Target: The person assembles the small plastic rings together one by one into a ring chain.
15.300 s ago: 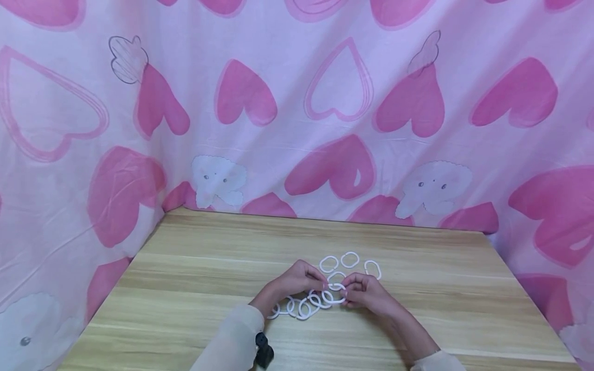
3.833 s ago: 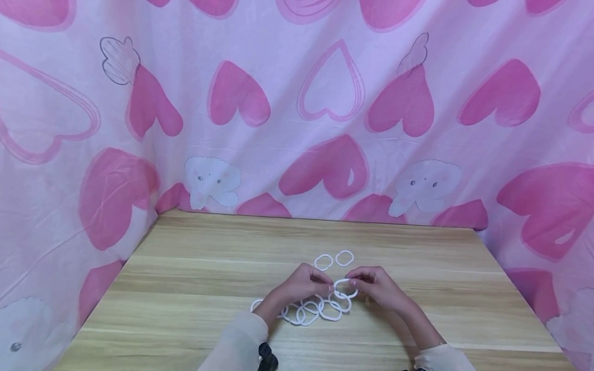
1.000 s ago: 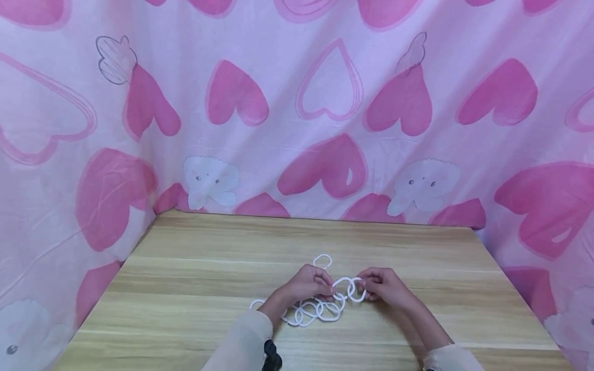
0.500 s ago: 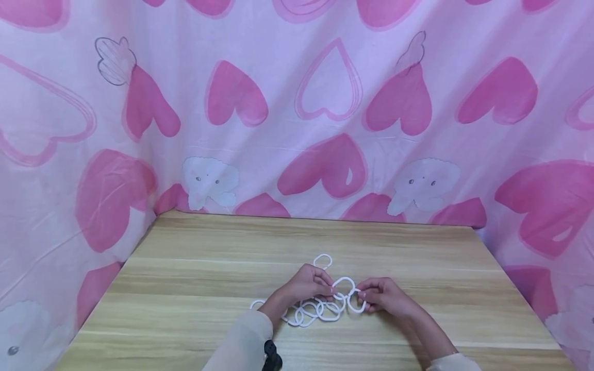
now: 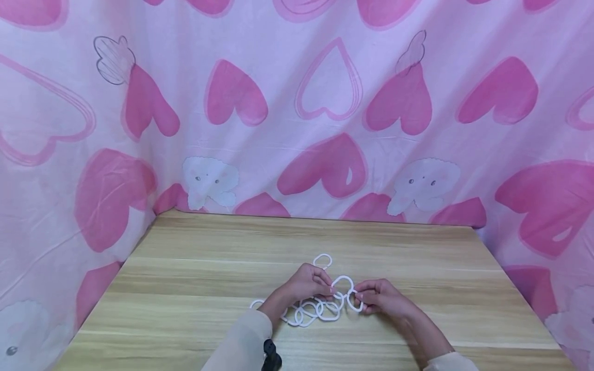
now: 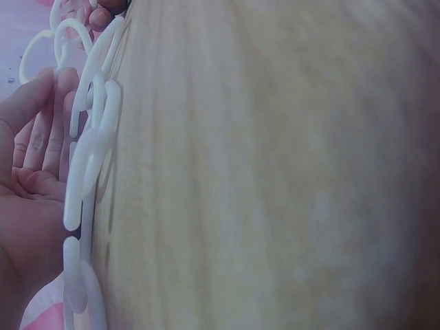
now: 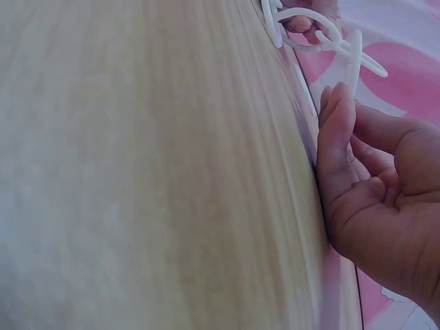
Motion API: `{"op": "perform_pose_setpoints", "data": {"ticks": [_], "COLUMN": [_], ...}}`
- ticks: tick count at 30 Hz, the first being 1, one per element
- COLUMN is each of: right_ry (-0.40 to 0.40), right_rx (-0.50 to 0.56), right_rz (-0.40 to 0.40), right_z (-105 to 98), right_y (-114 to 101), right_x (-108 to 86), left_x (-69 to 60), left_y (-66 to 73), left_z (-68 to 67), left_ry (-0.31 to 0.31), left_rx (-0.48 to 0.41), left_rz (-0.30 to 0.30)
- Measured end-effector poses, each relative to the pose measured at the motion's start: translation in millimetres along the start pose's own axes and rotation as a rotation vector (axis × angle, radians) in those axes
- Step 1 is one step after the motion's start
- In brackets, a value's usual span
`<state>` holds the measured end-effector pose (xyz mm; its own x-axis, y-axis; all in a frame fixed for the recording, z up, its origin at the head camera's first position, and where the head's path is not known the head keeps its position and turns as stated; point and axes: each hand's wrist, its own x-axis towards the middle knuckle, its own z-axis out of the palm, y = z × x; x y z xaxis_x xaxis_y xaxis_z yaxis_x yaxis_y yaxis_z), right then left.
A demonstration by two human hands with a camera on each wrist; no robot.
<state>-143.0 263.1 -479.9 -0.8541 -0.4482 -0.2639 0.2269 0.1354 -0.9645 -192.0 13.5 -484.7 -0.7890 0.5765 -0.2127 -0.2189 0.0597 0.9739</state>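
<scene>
My left hand [image 5: 303,285] pinches a white oval plastic link [image 5: 342,277] between thumb and fingertips. With its thumb and forefinger my right hand [image 5: 382,298] pinches another white link [image 5: 356,310], which hangs at the right and meets the left-held one. In the right wrist view this right-held link [image 7: 355,62] stands up from the fingertips and crosses the other link. A chain of several white links [image 5: 303,325] lies on the table below the left hand, partly hidden by the left wrist. In the left wrist view the chain [image 6: 86,161] runs beside the left palm [image 6: 31,227].
One loose white link [image 5: 322,254] lies just beyond the left hand. The wood-grain table [image 5: 209,268] stretches around both hands. A pink heart-patterned curtain [image 5: 278,41] closes off the back and sides. A black strap piece [image 5: 271,355] hangs at the left sleeve.
Over the seconds, loose links behind the hands have dwindled to one and the chain has gained links. In the last second my right hand lowered and tilted its link, then shifted slightly left.
</scene>
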Motion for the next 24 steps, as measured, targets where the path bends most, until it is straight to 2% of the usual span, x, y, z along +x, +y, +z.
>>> {"op": "perform_pose_setpoints", "data": {"ticks": [7,13,19,24], "right_ry": [0.005,0.047,0.094,0.098], "right_rx": [0.034,0.052,0.058,0.072], "right_rz": [0.013,0.017,0.001,-0.013], "right_z": [0.1,-0.2,0.1,-0.3], "right_y": [0.9,1.1,1.1,1.5], "right_x": [0.0,-1.6,-2.9,-2.6], "left_x": [0.2,0.6,1.4,1.2], "left_y": [-0.5,-1.4,-2.3,-1.8], "left_z": [-0.5,-0.3,-0.5,-1.4], "left_ry": [0.006,0.003,0.006,0.011], "left_rx": [-0.011,-0.023,-0.027,-0.021], "left_rz": [0.017,0.025,0.028,0.030]}}
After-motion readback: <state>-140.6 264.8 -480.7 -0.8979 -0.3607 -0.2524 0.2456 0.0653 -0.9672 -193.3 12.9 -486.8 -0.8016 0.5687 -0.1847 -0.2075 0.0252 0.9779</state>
